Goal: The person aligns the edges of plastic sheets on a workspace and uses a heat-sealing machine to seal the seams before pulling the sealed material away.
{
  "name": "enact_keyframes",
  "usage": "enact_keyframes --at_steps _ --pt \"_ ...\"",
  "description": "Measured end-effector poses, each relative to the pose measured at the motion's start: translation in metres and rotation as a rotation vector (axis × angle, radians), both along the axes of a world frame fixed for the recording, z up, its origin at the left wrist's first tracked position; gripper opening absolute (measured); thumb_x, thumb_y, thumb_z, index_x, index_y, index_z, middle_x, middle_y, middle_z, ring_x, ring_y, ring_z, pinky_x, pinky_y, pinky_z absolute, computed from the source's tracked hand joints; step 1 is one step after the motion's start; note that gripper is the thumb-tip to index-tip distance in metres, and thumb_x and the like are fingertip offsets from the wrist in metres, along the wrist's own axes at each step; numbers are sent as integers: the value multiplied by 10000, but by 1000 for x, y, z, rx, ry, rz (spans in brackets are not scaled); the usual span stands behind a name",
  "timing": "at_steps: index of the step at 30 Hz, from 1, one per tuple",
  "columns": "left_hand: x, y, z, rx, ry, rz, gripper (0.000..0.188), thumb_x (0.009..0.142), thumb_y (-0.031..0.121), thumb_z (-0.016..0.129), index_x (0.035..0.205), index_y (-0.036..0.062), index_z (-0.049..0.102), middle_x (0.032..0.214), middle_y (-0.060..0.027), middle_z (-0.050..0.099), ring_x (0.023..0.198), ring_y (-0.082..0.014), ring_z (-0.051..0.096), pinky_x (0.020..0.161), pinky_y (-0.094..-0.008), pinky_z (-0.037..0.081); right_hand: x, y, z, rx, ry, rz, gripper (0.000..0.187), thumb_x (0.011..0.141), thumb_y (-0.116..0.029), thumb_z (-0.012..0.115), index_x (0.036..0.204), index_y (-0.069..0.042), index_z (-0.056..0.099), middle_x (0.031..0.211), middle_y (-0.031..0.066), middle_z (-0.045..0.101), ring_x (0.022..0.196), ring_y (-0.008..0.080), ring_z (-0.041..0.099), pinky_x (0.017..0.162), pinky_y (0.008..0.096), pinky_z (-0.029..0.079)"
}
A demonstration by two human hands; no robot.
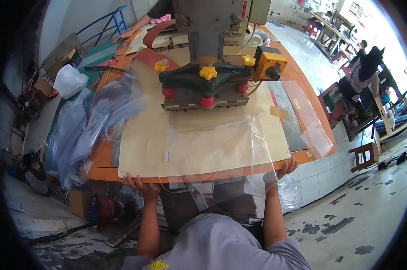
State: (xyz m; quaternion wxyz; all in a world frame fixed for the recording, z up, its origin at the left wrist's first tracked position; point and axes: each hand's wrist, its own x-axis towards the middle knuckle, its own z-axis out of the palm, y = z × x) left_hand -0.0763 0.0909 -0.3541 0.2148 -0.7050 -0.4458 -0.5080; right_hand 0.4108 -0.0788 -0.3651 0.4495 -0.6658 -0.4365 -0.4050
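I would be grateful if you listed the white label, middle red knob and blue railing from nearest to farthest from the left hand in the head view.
1. White label: on the tan sheet, near the left hand.
2. Middle red knob: low on the machine.
3. Blue railing: far back, left.

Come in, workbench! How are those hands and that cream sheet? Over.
Left hand, right hand: at orange table's near edge, grip unclear. Cream sheet: flat, partly under press head. Clear film: over part of sheet, overhanging near edge.

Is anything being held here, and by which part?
The left hand and right hand are at near corners of the beige sheet, by the orange table's edge; whether they grip sheet or table cannot be told.
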Motion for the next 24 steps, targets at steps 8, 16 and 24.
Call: enact_keyframes --at_steps 8,16,24 --pt "3 0 6 15 14 0 568 1091 497 275 1464 74 347 1595 -275 265 1507 -465 212 1201 -704 103 -1 2 3 1 -12 -18 567 1098 -548 198 1462 -166 406 1585 155 305 1529 410 194 1236 643 161" --pt "2 1 2 28 14 6 581 1087 504 265 1462 67 348 1593 -277 272 1511 -464 204 1197 -707 105 -2 2 2 -9 -1 -32 550 1100 -548 199 1450 -172 395 1578 147 295 1530 406 182 1236 640 169" --pt "0 -2 1 -2 1 27 565 1062 508 300 1455 103 339 1573 -276 282 1496 -455 242 1202 -682 109 -4 1 4 -13 -12 -41 554 1073 -582 366 1446 -172 389 1564 146 304 1520 401 207 1227 645 193"
